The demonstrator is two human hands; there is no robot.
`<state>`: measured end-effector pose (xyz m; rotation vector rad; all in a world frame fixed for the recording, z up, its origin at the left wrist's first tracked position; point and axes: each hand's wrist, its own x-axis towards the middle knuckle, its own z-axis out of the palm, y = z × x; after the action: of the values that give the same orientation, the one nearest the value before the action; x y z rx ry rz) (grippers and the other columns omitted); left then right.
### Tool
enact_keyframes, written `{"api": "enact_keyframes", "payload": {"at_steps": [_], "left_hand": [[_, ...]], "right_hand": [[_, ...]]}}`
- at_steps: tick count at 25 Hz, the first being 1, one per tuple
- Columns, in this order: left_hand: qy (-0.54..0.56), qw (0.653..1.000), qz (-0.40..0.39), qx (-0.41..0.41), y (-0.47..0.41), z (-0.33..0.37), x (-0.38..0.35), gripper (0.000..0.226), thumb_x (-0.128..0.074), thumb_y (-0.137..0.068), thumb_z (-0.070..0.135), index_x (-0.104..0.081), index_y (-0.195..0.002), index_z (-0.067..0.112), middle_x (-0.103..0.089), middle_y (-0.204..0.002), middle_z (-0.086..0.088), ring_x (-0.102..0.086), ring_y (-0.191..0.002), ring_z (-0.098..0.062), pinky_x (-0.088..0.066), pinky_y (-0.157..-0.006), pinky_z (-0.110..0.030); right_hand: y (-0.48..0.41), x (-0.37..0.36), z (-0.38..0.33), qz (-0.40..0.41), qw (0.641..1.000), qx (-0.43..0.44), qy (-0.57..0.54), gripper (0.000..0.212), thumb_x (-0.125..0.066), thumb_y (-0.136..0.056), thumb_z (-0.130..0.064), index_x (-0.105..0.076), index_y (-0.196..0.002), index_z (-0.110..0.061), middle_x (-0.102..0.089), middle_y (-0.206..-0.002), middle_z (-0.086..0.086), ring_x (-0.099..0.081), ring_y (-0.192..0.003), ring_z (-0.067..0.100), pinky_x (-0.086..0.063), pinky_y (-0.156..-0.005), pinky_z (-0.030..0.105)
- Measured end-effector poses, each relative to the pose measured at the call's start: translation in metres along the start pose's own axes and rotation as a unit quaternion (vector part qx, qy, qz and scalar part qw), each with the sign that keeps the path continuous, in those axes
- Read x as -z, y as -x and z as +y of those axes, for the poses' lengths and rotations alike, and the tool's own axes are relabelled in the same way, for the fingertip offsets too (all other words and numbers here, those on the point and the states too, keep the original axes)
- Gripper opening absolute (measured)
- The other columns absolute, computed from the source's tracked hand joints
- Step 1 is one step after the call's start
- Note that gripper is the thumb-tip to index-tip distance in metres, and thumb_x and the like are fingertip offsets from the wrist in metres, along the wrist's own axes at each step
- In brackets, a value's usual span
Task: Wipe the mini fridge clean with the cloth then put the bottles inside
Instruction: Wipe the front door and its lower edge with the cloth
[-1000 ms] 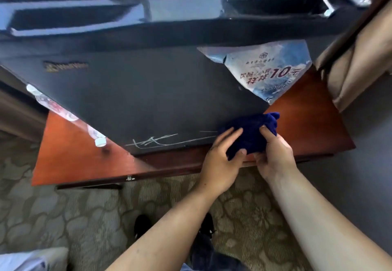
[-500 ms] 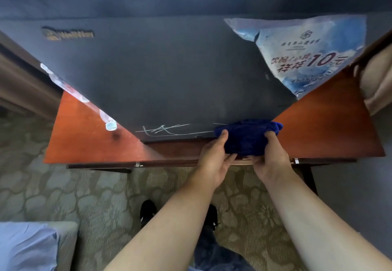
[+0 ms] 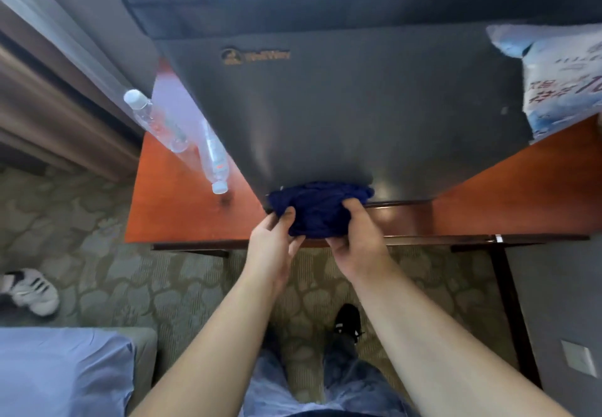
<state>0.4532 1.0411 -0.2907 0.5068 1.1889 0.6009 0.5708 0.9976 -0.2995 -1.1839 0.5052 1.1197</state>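
Gripping the cloth with both hands, I've got it bunched into a dark blue wad right at the bottom edge of the fridge front, just left of centre. Left hand pinches the wad's left side, thumb on top and fingers curled underneath. Right hand is wrapped round the right side, fingers folded over the fabric. The cloth touches the dark door where it meets the table, and its lower part hangs toward the table's front edge. The fridge sits on that reddish wooden top, a gold logo near the upper left of the door and a blue and white sticker peeling at the upper right corner. Both bottles are out on the table, to the left of the fridge: the near bottle lies just beside the fridge's side with its white cap toward me, the far bottle next to it with its cap pointing away to the left. Whether the two touch, I can't tell. Down on the patterned carpet, a white sneaker with dark stripes lies at the far left, and a pale blue sheet fills the lower left corner.
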Motion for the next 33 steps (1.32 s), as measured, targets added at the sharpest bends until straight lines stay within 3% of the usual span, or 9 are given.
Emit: {"api": "enact_keyframes", "payload": {"at_steps": [4, 11, 13, 17, 21, 24, 26, 30, 33], "left_hand": [[-0.072, 0.996, 0.039, -0.047, -0.012, 0.025, 0.052, 0.019, -0.057, -0.104, 0.015, -0.070, -0.114, 0.008, -0.077, -0.114, -0.017, -0.076, -0.105, -0.028, -0.061, -0.086, -0.034], [-0.110, 0.989, 0.041, -0.093, -0.008, 0.038, 0.062, 0.018, -0.059, -0.101, 0.014, -0.072, -0.113, 0.008, -0.078, -0.109, -0.016, -0.074, -0.107, -0.034, -0.060, -0.093, -0.047], [-0.110, 0.988, 0.044, -0.100, -0.003, 0.038, 0.047, 0.017, -0.061, -0.100, 0.012, -0.072, -0.112, 0.006, -0.079, -0.107, -0.016, -0.074, -0.107, -0.034, -0.061, -0.093, -0.047], [-0.107, 0.992, 0.042, -0.060, 0.004, 0.021, 0.007, 0.014, -0.059, -0.101, 0.009, -0.072, -0.108, 0.008, -0.080, -0.102, -0.011, -0.078, -0.094, -0.022, -0.065, -0.079, -0.032], [-0.135, 0.991, 0.022, -0.013, -0.008, -0.023, -0.056, 0.009, -0.063, -0.100, 0.013, -0.067, -0.093, 0.008, -0.077, -0.095, -0.006, -0.077, -0.081, -0.010, -0.063, -0.071, -0.025], [-0.167, 0.986, -0.007, 0.017, -0.023, -0.065, -0.111, 0.010, -0.065, -0.098, 0.014, -0.068, -0.096, 0.005, -0.076, -0.102, -0.014, -0.076, -0.093, -0.023, -0.064, -0.085, -0.039], [-0.185, 0.982, -0.028, 0.030, -0.029, -0.088, -0.147, 0.011, -0.066, -0.097, 0.015, -0.066, -0.086, 0.011, -0.075, -0.098, -0.012, -0.074, -0.097, -0.028, -0.060, -0.094, -0.047], [-0.152, 0.982, -0.068, 0.084, -0.038, -0.120, -0.197, 0.013, -0.063, -0.098, 0.010, -0.061, -0.087, 0.015, -0.069, -0.102, -0.006, -0.066, -0.085, -0.014, -0.059, -0.091, -0.040], [-0.118, 0.984, -0.067, 0.112, -0.044, -0.132, -0.205, 0.008, -0.063, -0.097, 0.007, -0.063, -0.093, 0.013, -0.068, -0.113, -0.010, -0.066, -0.087, -0.014, -0.058, -0.085, -0.035]], "right_hand": [[0.008, -0.041, 0.051, -0.021, 1.000, -0.019, -0.006, 0.029, -0.060, -0.098, -0.009, -0.066, -0.126, -0.007, -0.074, -0.122, 0.017, -0.071, -0.113, 0.036, -0.060, -0.093, 0.054], [0.011, -0.047, 0.063, -0.034, 0.999, -0.037, 0.012, 0.028, -0.063, -0.099, -0.012, -0.066, -0.127, -0.008, -0.074, -0.124, 0.017, -0.073, -0.111, 0.036, -0.064, -0.069, 0.040], [0.011, -0.036, 0.051, -0.040, 0.999, -0.034, 0.010, 0.025, -0.065, -0.098, -0.011, -0.068, -0.123, -0.006, -0.076, -0.121, 0.016, -0.074, -0.108, 0.032, -0.065, -0.071, 0.040], [0.001, -0.002, 0.018, -0.047, 0.999, -0.011, 0.007, 0.027, -0.068, -0.097, -0.011, -0.068, -0.123, -0.005, -0.077, -0.118, 0.017, -0.077, -0.105, 0.030, -0.065, -0.079, 0.041], [-0.026, 0.051, -0.035, -0.003, 1.000, 0.021, 0.013, 0.032, -0.068, -0.097, -0.014, -0.067, -0.129, -0.008, -0.077, -0.119, 0.016, -0.076, -0.108, 0.030, -0.063, -0.090, 0.047], [-0.044, 0.095, -0.083, 0.040, 0.997, 0.053, 0.041, 0.031, -0.067, -0.098, -0.015, -0.067, -0.129, -0.010, -0.077, -0.121, 0.014, -0.077, -0.106, 0.028, -0.065, -0.085, 0.042], [-0.055, 0.122, -0.113, 0.063, 0.992, 0.086, 0.062, 0.031, -0.064, -0.100, -0.016, -0.067, -0.130, -0.009, -0.076, -0.122, 0.014, -0.076, -0.105, 0.028, -0.064, -0.089, 0.042], [-0.069, 0.158, -0.153, 0.094, 0.980, 0.125, 0.127, 0.032, -0.063, -0.101, -0.025, -0.067, -0.133, -0.019, -0.075, -0.126, 0.010, -0.074, -0.112, 0.029, -0.056, -0.102, 0.050], [-0.068, 0.165, -0.166, 0.097, 0.978, 0.098, 0.157, 0.022, -0.062, -0.100, -0.024, -0.072, -0.120, -0.022, -0.078, -0.118, 0.005, -0.073, -0.110, 0.026, -0.059, -0.100, 0.049]]}}
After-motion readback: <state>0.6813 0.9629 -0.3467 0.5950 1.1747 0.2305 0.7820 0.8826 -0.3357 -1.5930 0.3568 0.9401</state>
